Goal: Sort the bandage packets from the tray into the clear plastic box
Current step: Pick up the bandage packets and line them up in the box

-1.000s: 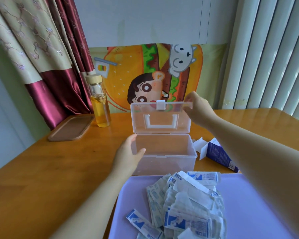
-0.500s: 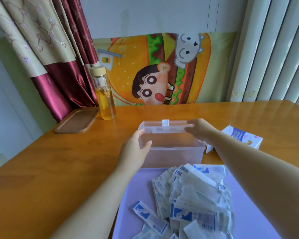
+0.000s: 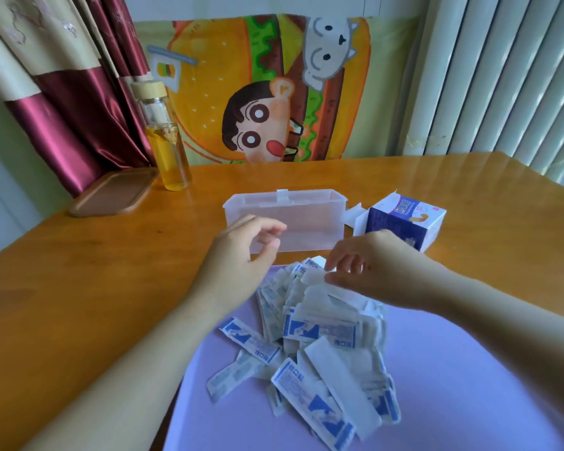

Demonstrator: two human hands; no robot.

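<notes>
A heap of white-and-blue bandage packets [image 3: 323, 340] lies on a lavender tray [image 3: 469, 385] at the near edge of the table. Just beyond it stands the clear plastic box [image 3: 306, 222], its lid tipped back and the latch tab showing at the far rim. My left hand [image 3: 241, 252] hovers in front of the box's left half with loosely curled fingers, holding nothing. My right hand [image 3: 368, 268] reaches over the far end of the heap, where thumb and fingertips pinch the edge of a white packet [image 3: 313, 276].
An opened blue-and-white carton [image 3: 404, 219] stands right of the box. A glass bottle of yellow liquid [image 3: 166, 141] and a brown wooden tray [image 3: 111, 193] sit at the back left. Curtain, cartoon cloth and blinds line the far side.
The lid went from upright to tipped back. Both hands left the box and came toward me; the right one dropped onto the packet heap. The camera tilted down.
</notes>
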